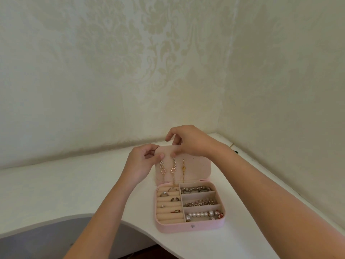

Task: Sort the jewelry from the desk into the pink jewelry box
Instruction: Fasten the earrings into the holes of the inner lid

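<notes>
The pink jewelry box (pixel 190 226) lies open on the white desk (pixel 56 187), its lid (pixel 197 169) standing upright. Three chains hang inside the lid: two with pink flower charms (pixel 162 171) and one gold chain (pixel 183 170). Several rings (pixel 169 200) sit in the left roll slots. Bracelets fill the right compartments, with a pearl bracelet (pixel 203 214) in the front one. My left hand (pixel 141 163) grips the lid's left top corner, thumb near the leftmost chain's top. My right hand (pixel 186 141) is at the lid's top edge, fingers pinching at the middle chain's upper end.
The desk runs into a corner between two patterned cream walls (pixel 130 71). Its curved front edge (pixel 89 216) passes close in front of the box on the left. A small dark object (pixel 235 151) lies by the right wall.
</notes>
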Motion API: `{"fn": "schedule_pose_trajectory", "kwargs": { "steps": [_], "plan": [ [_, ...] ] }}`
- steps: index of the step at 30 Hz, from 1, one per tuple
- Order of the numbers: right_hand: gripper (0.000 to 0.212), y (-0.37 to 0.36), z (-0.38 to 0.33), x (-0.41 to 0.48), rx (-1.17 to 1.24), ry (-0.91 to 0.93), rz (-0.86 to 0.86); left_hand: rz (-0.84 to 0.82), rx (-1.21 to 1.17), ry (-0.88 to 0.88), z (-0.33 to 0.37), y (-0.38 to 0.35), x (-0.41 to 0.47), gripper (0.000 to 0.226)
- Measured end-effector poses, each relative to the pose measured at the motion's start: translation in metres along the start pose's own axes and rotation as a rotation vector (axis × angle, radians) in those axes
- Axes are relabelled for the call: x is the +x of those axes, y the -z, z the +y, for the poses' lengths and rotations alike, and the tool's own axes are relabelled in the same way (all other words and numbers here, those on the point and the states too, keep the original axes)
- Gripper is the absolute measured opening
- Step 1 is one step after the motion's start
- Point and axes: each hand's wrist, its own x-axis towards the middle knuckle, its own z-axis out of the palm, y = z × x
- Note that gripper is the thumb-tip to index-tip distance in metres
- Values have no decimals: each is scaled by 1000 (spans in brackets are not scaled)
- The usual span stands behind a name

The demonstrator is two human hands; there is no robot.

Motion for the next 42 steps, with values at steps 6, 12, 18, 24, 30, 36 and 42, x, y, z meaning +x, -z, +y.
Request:
{"fn": "schedule_pose_trajectory", "kwargs": {
  "steps": [6, 12, 18, 24, 30, 36, 42],
  "plan": [
    [18, 30, 57, -34, 120, -196, 401, 55, -132, 46, -7, -10, 1, 12],
    [35, 23, 164, -76, -256, -683, 262, 189, -323, 105, -16, -30, -5, 11],
    [32, -12, 197, -91, -610, -649, 83, 296, -336, 76, -16, -42, -5, 11],
    [30, -23, 186, -84, -731, -664, 81, 289, -276, 54, -17, -42, -5, 12],
    [20, -8, 182, -84, -681, -700, 157, 246, -269, 62, -19, -37, -5, 12],
    [26, -6, 181, -73, -347, -634, 302, 194, -313, 73, -15, -31, -7, 12],
    [23, 32, 110, -59, 343, -402, 590, 115, -267, 26, -8, -16, -17, 11]
  ]
}}
